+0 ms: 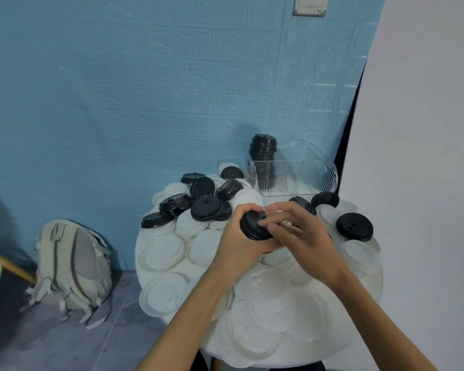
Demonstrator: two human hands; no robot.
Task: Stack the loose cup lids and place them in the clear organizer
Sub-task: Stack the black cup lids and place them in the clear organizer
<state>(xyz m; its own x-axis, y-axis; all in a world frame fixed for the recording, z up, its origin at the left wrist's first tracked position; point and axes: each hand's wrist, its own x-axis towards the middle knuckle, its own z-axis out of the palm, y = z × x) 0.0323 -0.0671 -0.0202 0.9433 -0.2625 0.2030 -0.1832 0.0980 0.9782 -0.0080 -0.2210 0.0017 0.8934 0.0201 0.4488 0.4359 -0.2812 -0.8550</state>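
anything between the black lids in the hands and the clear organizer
Nothing visible blocks the way. The black lid stack is held above the table by both hands, and the clear organizer sits open-topped just beyond; only low loose lids lie between.

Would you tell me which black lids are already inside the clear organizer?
The upright black stack in the organizer's back-left compartment; all other black lids lie loose on the table.
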